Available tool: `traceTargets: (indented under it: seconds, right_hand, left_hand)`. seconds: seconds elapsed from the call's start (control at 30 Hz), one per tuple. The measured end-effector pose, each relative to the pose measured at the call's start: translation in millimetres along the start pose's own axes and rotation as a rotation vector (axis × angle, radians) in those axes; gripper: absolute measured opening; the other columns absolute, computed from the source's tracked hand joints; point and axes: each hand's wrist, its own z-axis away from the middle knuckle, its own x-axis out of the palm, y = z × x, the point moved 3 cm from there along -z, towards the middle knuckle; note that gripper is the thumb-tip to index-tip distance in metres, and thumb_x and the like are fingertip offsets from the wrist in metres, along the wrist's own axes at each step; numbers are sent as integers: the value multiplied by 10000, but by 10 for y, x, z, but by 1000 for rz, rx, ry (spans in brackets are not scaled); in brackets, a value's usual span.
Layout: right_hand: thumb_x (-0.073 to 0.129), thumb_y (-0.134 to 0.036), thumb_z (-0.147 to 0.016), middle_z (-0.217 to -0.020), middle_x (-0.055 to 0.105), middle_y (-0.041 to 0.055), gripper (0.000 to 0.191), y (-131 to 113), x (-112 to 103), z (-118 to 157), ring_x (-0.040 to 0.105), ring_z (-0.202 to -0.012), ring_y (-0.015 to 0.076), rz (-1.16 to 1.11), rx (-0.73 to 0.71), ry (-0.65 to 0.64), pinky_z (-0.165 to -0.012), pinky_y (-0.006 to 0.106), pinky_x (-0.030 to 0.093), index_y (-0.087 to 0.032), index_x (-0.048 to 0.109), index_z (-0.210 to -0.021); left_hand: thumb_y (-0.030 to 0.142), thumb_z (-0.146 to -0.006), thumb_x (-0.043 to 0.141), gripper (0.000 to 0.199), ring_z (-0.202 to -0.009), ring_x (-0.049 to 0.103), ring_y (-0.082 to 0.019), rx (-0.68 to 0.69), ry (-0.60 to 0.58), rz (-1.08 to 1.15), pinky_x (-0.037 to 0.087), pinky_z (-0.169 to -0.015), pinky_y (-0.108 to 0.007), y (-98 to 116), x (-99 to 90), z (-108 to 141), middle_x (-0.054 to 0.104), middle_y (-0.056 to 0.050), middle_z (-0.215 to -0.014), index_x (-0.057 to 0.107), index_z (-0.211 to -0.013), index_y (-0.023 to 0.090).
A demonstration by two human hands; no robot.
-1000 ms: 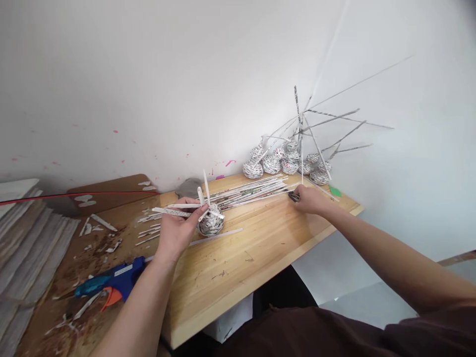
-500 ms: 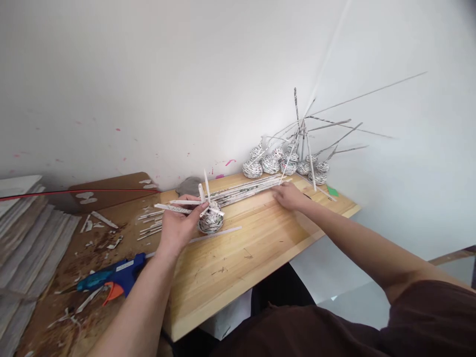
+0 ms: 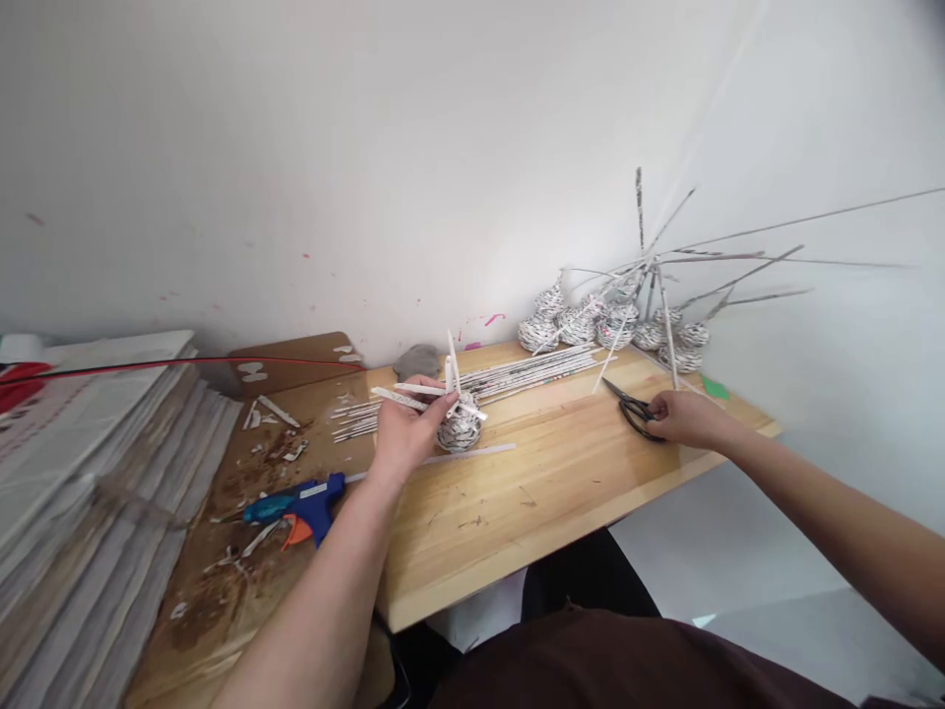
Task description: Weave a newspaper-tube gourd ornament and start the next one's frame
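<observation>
Ball (image 3: pixel 459 431) of woven paper, just left of the centre of the frame in the head view, sits on the table (image 3: pixel 517 537), upright, with pale strips (image 3: pixel 452 374) fanning out of its top. The left hand (image 3: pixel 406 433) has thumb and fingers pinching these strips at their base, right against the ball. The right hand (image 3: pixel 683 418), right of centre, has its fingers closed on the handles of the scissors (image 3: pixel 636 412), whose blades point to the upper left, well apart from the ball; whether they touch the wood is hard to tell.

As far as it shows, the round body of the ball is woven, while the strips above it stand free, with no narrow neck or second bulb over them. The gourds (image 3: pixel 542 330) at the upper right look further on: several have a small bulb over a larger one, though long sticks (image 3: pixel 668 315) still jut from some of that group, so those seem unfinished too.

Plenty of rods (image 3: pixel 538 372) lie in a loose bundle behind the ball, apparently unused. A flat strip (image 3: pixel 491 451) lies just in front of it. The glue gun (image 3: pixel 314 504) rests at lower left, out of both hands, near scraps (image 3: pixel 277 411) and a paper stack (image 3: pixel 70 522).
</observation>
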Motion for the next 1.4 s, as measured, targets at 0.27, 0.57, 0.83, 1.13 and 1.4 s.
traceTargets:
  seconds: [0.27, 0.57, 0.83, 1.13, 1.4]
  right_hand:
    - [754, -367, -728, -809, 561, -2, 354, -1114, 189, 1071, 535, -573, 84, -1233, -395, -757, -437, 200, 216, -177, 593, -980]
    - [542, -700, -870, -644, 494, -24, 589, -1760, 328, 1211, 450, -404, 35, -1358, -555, -902, -409, 182, 311, -117, 572, -794]
    - [499, -774, -833, -575, 509, -25, 655, -1835, 308, 1141, 425, -343, 39, -1243, -456, -924, -332, 168, 199, -129, 576, -743]
    - [454, -853, -783, -512, 468, -42, 726, -1905, 262, 1103, 385, -324, 40, -1131, -426, -867, -347, 182, 210, -140, 574, -724]
    - [453, -865, -771, -484, 460, -47, 731, -1916, 288, 1067, 391, -314, 46, -1140, -417, -873, -333, 178, 175, -145, 574, -731]
  left_hand:
    - [352, -672, 801, 258, -589, 579, -141, -18, 19, 5, 445, -574, -253, -16, 5, -9, 652, -4, -645, 657, -750, 153]
    - [360, -672, 811, 281, -607, 592, -150, -40, -48, 33, 463, -589, -267, -42, -10, -25, 676, -14, -689, 657, -784, 153]
    - [375, -755, 766, 254, -621, 580, -139, -34, -136, -12, 452, -599, -258, -61, -40, -13, 678, -25, -706, 689, -799, 137]
    - [404, -767, 755, 272, -603, 566, -138, -54, -130, -3, 428, -572, -252, -125, -45, -38, 646, -16, -679, 675, -778, 144]
    - [397, -769, 752, 266, -588, 554, -136, -44, -141, -9, 427, -563, -255, -97, -35, -18, 639, -11, -659, 663, -757, 146]
